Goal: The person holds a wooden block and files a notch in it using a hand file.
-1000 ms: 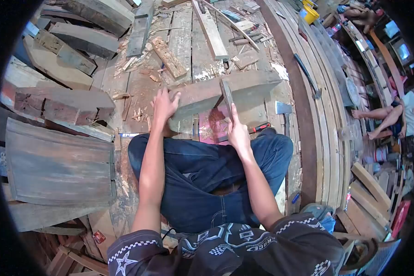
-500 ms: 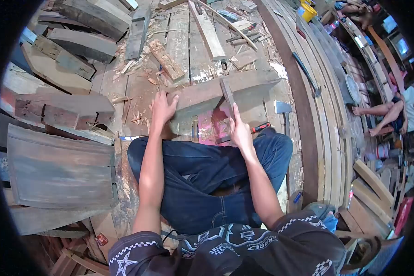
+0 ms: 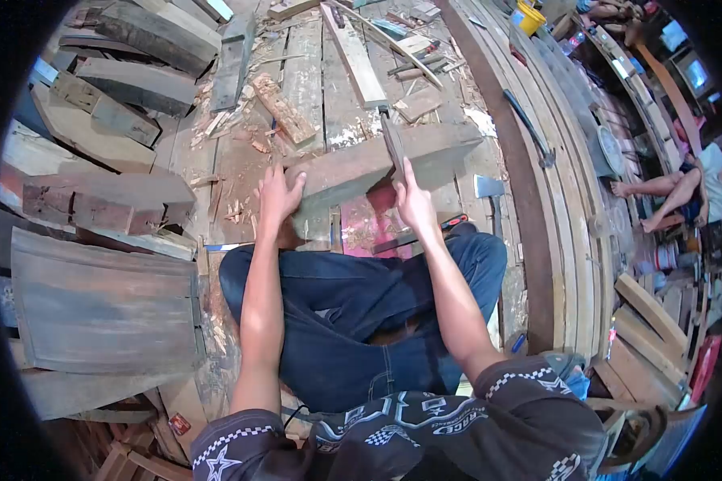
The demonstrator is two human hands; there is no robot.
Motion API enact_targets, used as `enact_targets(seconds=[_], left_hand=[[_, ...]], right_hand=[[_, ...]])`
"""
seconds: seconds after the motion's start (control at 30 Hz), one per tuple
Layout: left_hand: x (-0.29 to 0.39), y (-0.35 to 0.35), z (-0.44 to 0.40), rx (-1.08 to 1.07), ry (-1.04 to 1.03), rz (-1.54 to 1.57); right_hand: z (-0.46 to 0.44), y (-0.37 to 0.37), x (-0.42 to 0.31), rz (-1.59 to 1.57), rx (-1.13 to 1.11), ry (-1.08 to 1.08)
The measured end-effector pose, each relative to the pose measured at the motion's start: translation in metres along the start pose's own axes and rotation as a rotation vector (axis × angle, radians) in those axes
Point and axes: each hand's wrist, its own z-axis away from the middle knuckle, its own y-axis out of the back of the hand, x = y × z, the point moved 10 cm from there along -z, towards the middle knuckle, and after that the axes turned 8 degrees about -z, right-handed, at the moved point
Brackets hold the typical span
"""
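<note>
Some bracing seems likely: the left hand (image 3: 276, 196), fingers spread, rests at the left end of the beam (image 3: 349, 167), crosswise beyond the legs (image 3: 329, 280); a tool (image 3: 392, 141) slants across it, the right hand (image 3: 415, 207) curled round it, presumably for control; right lies an axe (image 3: 488, 187).

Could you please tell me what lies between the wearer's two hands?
The head view shows part of the wooden block and a pink surface with wood shavings.

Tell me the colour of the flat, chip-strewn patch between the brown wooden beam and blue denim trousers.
The patch is pink, best seen in the head view.
</note>
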Motion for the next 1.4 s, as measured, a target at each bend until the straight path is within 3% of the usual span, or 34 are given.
enact_targets(seconds=[0.23, 0.53, 0.67, 0.77, 0.9, 1.03, 1.17, 1.23, 1.4], left_hand=[[-0.002, -0.003, -0.002, 0.04, -0.004, -0.011], [-0.001, 0.001, 0.002, 0.012, 0.007, 0.035], [-0.001, 0.001, 0.001, 0.024, -0.017, 0.035], [-0.001, 0.001, 0.004, 0.03, -0.009, 0.033], [0.001, 0.003, 0.002, 0.033, -0.023, 0.038], [-0.003, -0.004, -0.001, -0.001, 0.002, 0.029], [-0.001, -0.001, 0.002, -0.015, -0.01, 0.058], [-0.003, -0.002, 0.001, -0.001, -0.015, 0.072], [-0.003, -0.001, 0.0, 0.021, -0.007, 0.064]], right_hand=[[0.074, 0.011, 0.005, -0.007, -0.031, -0.106], [-0.027, -0.003, 0.006, 0.081, -0.038, -0.076], [0.023, 0.011, -0.003, 0.053, -0.051, -0.005], [0.07, 0.018, 0.016, 0.035, -0.06, -0.111], [0.048, 0.016, 0.017, 0.076, -0.066, -0.032], [-0.042, 0.007, 0.018, 0.102, -0.002, 0.015], [-0.048, 0.008, 0.018, 0.123, -0.025, -0.02], [-0.017, 0.012, 0.013, 0.075, 0.002, 0.042], [0.056, 0.017, 0.021, 0.158, -0.056, -0.106]])
